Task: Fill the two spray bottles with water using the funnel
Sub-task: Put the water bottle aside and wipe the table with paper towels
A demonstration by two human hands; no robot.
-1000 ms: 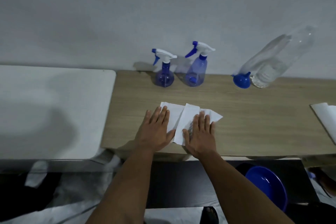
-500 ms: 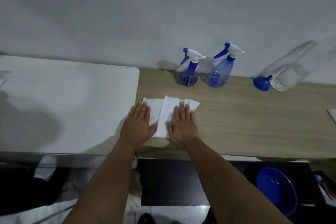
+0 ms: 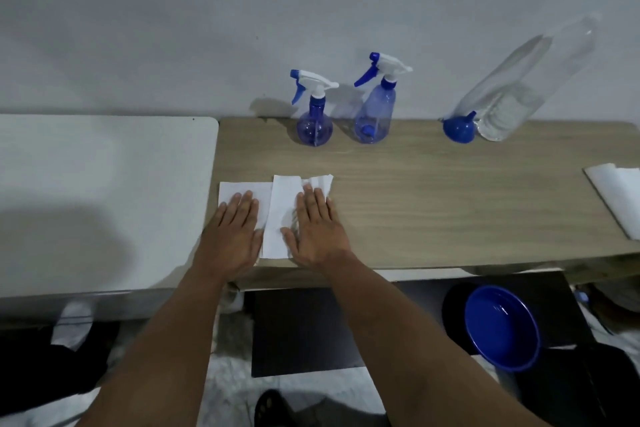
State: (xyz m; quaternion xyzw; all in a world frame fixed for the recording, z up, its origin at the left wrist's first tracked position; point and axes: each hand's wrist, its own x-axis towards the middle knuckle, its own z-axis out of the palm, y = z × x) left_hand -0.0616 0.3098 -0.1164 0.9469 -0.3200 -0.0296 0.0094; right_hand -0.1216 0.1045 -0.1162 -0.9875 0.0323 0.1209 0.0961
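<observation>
Two blue spray bottles stand at the back of the wooden table point(image 3: 433, 204) by the wall: a round-bellied one point(image 3: 314, 123) and, to its right, a taller one point(image 3: 373, 114). Further right a blue funnel point(image 3: 459, 128) lies next to a large clear water bottle point(image 3: 519, 87) with some water in it. My left hand point(image 3: 232, 234) and my right hand point(image 3: 317, 225) press flat, fingers straight, on white paper towels point(image 3: 282, 215) spread at the table's front left corner.
A white table point(image 3: 104, 201) adjoins on the left. More white paper point(image 3: 620, 198) lies at the table's right edge. Below the table, a blue basin point(image 3: 502, 326) sits on a dark surface at the lower right.
Both hands have slid the paper towels left along the table's front edge to its left corner. The camera view swung left and then partly back.
</observation>
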